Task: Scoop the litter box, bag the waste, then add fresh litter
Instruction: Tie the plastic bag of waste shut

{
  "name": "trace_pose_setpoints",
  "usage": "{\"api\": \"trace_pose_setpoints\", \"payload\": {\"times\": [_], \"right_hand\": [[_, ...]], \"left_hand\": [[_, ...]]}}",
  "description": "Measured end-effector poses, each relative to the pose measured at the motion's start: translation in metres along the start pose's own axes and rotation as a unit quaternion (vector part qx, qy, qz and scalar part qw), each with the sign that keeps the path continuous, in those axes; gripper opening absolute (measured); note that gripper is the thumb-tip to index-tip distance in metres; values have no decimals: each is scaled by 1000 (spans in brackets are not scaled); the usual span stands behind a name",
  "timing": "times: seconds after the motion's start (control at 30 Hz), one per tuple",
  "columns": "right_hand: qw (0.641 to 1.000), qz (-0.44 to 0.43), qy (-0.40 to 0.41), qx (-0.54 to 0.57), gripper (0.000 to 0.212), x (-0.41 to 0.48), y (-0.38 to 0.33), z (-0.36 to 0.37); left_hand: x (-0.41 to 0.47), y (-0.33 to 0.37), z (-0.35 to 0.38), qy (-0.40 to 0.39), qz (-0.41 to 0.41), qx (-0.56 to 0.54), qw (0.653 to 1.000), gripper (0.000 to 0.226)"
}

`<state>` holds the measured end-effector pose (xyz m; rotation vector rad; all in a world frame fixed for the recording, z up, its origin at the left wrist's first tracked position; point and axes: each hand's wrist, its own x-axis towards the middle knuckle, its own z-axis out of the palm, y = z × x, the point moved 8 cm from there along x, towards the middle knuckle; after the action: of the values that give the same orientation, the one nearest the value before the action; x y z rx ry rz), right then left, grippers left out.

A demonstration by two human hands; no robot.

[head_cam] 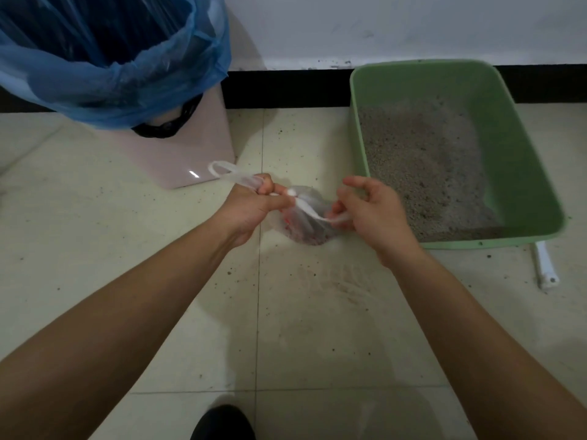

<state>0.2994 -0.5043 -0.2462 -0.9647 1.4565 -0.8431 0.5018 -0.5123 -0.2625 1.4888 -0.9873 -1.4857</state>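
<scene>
A small clear plastic waste bag (305, 225) with clumped litter inside rests on the tiled floor between my hands. My left hand (254, 204) grips one bag handle, its loop sticking out to the upper left. My right hand (371, 211) pinches the other handle, which is stretched across the bag's top to a twisted knot. The green litter box (514, 147) stands to the right against the wall, with grey litter (422, 160) covering its floor.
A pale pink bin (190, 150) lined with a blue bag (120, 68) stands at the back left. A white handle (544, 265) lies on the floor by the box's near right corner. Litter grains are scattered on the tiles. A dark shoe (222, 422) shows at the bottom.
</scene>
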Motion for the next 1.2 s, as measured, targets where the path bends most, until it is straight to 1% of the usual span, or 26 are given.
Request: {"api": "trace_pose_setpoints", "payload": {"times": [0.07, 0.1, 0.17, 0.2, 0.27, 0.33, 0.37, 0.43, 0.5, 0.53, 0.6, 0.67, 0.73, 0.77, 0.83, 0.9, 1.0, 1.03, 1.1, 1.2], "right_hand": [[991, -38, -2, -132, 40, 4, -8, -3], [973, -75, 6, -217, 41, 6, -16, -4], [917, -161, 11, -365, 41, 7, -30, 5], [896, -194, -9, -399, 42, 9, -33, 13], [877, -217, -89, -421, 52, 15, -30, 36], [875, -186, -165, -415, 63, 20, -17, 57], [887, -160, -179, -396, 64, 22, -12, 63], [916, -126, -169, -342, 56, 27, -4, 66], [927, -121, -153, -320, 43, 29, 2, 66], [931, -116, -152, -312, 39, 28, 6, 67], [941, -103, -155, -284, 40, 27, 13, 66], [950, -97, -155, -252, 47, 24, 17, 65], [955, -97, -155, -235, 55, 22, 18, 62], [956, -97, -156, -228, 57, 21, 18, 61], [961, -97, -155, -208, 56, 19, 20, 60], [965, -104, -144, -192, 52, 16, 22, 59], [969, -115, -127, -176, 46, 14, 24, 59], [970, -115, -125, -173, 45, 14, 25, 60], [970, -120, -128, -169, 44, 13, 25, 63], [968, -124, -154, -151, 45, 10, 28, 68]], "left_hand": [[0, 11, -12, 31, 23, 50, 998, 49], [0, 16, -17, 40, 30, 75, 996, 49], [-1, 18, -24, 44, 35, 116, 992, 48], [-3, 19, -24, 43, 37, 133, 989, 47], [-7, 21, -21, 46, 52, 169, 983, 43], [-10, 25, -18, 61, 75, 211, 973, 31], [-11, 27, -18, 79, 86, 224, 968, 25], [-10, 25, -22, 121, 101, 225, 962, 22], [-9, 22, -28, 165, 111, 234, 952, 32], [-9, 20, -31, 186, 112, 244, 945, 32], [-11, 15, -34, 219, 103, 240, 940, 23], [-13, 8, -32, 231, 83, 201, 948, 19], [-11, -1, -29, 222, 38, 164, 960, 13], [-9, -8, -27, 205, 5, 140, 969, 9], [-7, -23, -20, 146, -74, 55, 985, 6], [-7, -30, -13, 92, -116, -43, 988, 13], [-6, -31, -14, 58, -127, -124, 982, 24], [-5, -31, -16, 52, -127, -137, 981, 23], [-5, -30, -16, 43, -122, -157, 979, 16], [-4, -31, -16, 42, -113, -147, 982, 13]]}}
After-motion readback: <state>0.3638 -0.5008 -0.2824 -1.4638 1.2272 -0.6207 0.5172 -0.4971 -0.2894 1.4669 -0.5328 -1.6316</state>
